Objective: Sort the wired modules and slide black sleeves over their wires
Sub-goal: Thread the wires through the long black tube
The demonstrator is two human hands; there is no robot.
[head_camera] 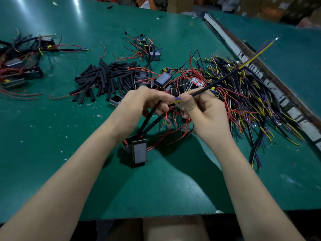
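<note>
Right hand pinches a sleeved wire angled up-right; left hand grips wire ends above a green table in a cluttered workshop.

Bright overhead light glares on the table far left of the hands; edges bow, distant wires blur.

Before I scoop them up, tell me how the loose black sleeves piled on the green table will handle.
The black sleeves look like short cut tubes, so each is probably very light. Lying round and loose on the smooth green table, they may roll or scatter if nudged. Some lie bent, so they are likely soft and would flatten under a pinch.
</note>
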